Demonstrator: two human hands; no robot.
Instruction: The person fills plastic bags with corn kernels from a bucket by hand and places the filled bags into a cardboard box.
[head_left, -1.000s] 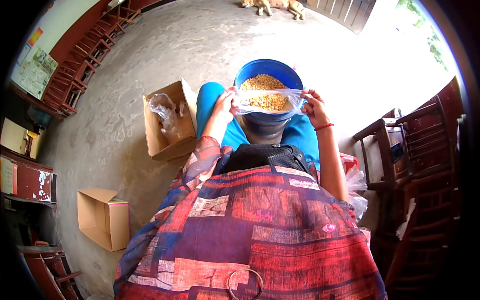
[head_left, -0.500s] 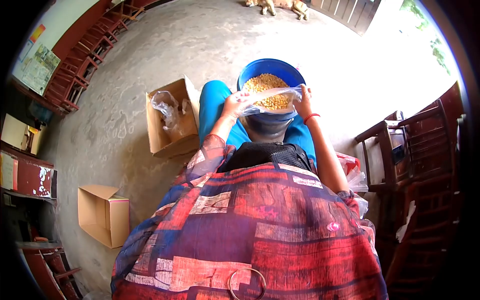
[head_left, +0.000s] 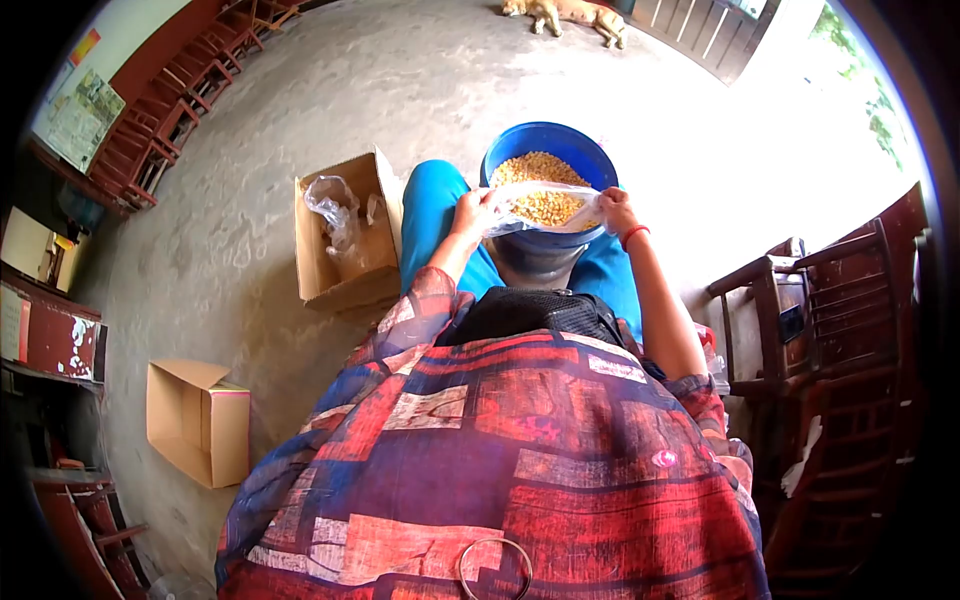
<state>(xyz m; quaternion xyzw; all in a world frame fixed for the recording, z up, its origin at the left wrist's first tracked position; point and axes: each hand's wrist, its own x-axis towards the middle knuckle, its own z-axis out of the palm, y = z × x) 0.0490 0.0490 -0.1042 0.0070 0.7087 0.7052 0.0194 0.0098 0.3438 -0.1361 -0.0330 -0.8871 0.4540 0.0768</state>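
Between my knees stands a blue bucket (head_left: pixel 500 140) holding loose yellow kernels (head_left: pixel 540 168) that look like corn. A clear plastic bag (head_left: pixel 520 222) is stretched over the near side of the bucket, its mouth held apart by both hands. My left hand (head_left: pixel 476 212) is closed on the bag's left edge. On its right edge, my right hand (head_left: pixel 617 210), with a red band at the wrist, is closed too. Kernels show within the bag's opening; whether they lie inside the bag or behind it, I cannot tell.
An open cardboard box (head_left: pixel 318 285) with crumpled clear plastic (head_left: pixel 338 215) stands left of my leg. Another open box (head_left: pixel 230 435) sits farther back on the left. Dark wooden chairs (head_left: pixel 840 290) are close on my right. A dog (head_left: pixel 575 14) lies on the far floor.
The bag's mouth has become wider and rounder between my hands. Both hands still grip its edges. The view has shifted slightly.
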